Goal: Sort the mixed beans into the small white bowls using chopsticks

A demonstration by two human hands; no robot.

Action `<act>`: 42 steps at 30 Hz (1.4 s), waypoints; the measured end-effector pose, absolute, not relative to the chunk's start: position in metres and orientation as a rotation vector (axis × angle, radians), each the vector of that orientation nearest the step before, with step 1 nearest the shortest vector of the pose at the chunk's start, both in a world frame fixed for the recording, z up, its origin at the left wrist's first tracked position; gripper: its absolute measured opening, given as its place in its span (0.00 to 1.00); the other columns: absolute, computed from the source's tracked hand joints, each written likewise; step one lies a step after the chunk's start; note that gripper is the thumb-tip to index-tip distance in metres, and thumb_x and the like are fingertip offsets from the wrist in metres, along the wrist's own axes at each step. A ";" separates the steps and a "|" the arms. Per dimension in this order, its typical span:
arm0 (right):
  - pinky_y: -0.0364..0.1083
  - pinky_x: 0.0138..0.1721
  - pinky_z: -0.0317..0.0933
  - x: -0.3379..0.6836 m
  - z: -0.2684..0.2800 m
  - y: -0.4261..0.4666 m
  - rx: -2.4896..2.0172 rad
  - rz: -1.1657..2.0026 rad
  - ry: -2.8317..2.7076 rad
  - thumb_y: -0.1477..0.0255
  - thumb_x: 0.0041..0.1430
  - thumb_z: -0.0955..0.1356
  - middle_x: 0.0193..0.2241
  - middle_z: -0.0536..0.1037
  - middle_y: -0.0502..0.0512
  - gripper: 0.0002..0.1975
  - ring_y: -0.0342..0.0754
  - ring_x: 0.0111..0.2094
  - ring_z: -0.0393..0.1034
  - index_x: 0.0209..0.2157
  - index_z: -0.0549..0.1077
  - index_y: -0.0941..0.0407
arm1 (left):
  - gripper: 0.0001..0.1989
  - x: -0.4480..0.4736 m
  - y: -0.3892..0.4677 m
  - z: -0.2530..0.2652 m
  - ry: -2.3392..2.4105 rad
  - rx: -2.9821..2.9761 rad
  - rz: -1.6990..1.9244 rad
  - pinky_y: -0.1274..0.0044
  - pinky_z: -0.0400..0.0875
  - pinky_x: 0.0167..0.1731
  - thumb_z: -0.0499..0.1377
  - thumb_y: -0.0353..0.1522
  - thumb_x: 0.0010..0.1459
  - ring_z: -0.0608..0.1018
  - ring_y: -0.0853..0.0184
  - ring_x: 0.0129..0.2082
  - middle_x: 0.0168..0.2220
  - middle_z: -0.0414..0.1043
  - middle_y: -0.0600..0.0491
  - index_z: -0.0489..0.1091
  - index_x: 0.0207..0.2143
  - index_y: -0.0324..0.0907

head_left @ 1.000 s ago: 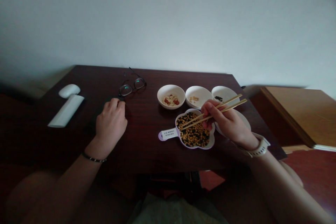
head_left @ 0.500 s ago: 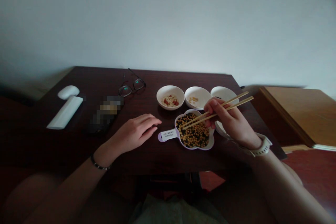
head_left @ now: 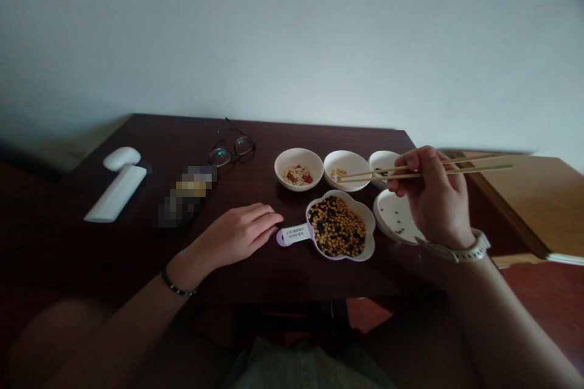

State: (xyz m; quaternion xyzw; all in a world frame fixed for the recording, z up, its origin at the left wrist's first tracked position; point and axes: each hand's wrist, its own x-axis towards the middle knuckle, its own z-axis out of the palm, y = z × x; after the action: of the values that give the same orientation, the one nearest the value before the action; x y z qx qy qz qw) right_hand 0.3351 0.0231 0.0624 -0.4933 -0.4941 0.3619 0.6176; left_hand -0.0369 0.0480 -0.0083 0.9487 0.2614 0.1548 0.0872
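My right hand (head_left: 438, 197) grips a pair of chopsticks (head_left: 481, 168). Their tips are over the middle white bowl (head_left: 350, 186), which holds a few pale yellow bits; whether anything is pinched between them is too small to tell. In front of me is a flower-shaped white dish (head_left: 370, 228) filled with mixed yellow and black beans or grains. It has a labelled purple handle (head_left: 295, 234). My left hand (head_left: 244, 230) rests on the table just left of that handle, fingers stretched loosely with nothing in them.
A white bowl (head_left: 296, 188) of red and cream pieces stands at left. Right are a bowl (head_left: 382, 157) with dark bits, partly hidden, and another (head_left: 387, 209) with scattered specks. Glasses (head_left: 232, 151), a white case (head_left: 117, 194) and a white rounded object (head_left: 121, 158) lie on the table's left.
My right hand has moved up and to the right, taking the chopstick tips from the flower-shaped dish to the middle bowl. My left hand stays nearly in place.
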 end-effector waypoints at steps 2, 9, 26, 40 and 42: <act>0.49 0.25 0.59 0.339 0.062 0.026 -1.146 0.777 -1.112 0.56 0.76 0.68 0.32 0.69 0.53 0.19 0.48 0.27 0.68 0.32 0.67 0.50 | 0.13 -0.037 0.048 -0.009 0.781 2.815 0.465 0.69 0.80 0.48 0.55 0.29 0.77 0.83 0.60 0.48 0.49 0.80 0.45 0.75 0.57 0.42; 0.49 0.25 0.64 0.350 0.053 0.033 -1.174 0.720 -1.074 0.56 0.75 0.69 0.34 0.71 0.55 0.17 0.48 0.28 0.70 0.33 0.70 0.50 | 0.12 -0.037 0.049 -0.012 0.773 2.812 0.455 0.69 0.80 0.48 0.55 0.28 0.76 0.83 0.60 0.47 0.49 0.80 0.45 0.75 0.56 0.40; 0.46 0.24 0.64 0.341 0.052 0.018 -1.288 1.208 -1.389 0.50 0.76 0.67 0.25 0.75 0.51 0.21 0.47 0.23 0.70 0.36 0.74 0.53 | 0.13 -0.032 0.050 -0.019 0.861 2.770 0.414 0.69 0.80 0.47 0.57 0.28 0.75 0.83 0.59 0.47 0.52 0.78 0.45 0.77 0.56 0.42; 0.45 0.26 0.65 0.330 0.045 0.019 -1.303 1.099 -1.520 0.49 0.78 0.64 0.23 0.77 0.50 0.23 0.46 0.23 0.71 0.36 0.71 0.52 | 0.12 -0.031 0.050 -0.017 0.859 2.778 0.411 0.71 0.78 0.47 0.57 0.28 0.75 0.82 0.60 0.47 0.51 0.78 0.46 0.76 0.56 0.42; 0.45 0.25 0.63 0.332 0.045 0.019 -1.279 1.104 -1.469 0.50 0.77 0.64 0.23 0.76 0.49 0.22 0.45 0.22 0.70 0.35 0.71 0.52 | 0.12 -0.031 0.050 -0.018 0.859 2.772 0.400 0.71 0.78 0.47 0.57 0.27 0.75 0.82 0.60 0.47 0.50 0.77 0.46 0.76 0.56 0.41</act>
State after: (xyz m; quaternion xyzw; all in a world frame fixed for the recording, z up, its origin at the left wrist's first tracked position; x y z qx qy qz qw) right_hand 0.3319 0.0191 0.0451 -0.5139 -0.5905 0.4439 0.4361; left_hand -0.0313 0.0497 -0.0178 0.9409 0.2916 0.1358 0.1056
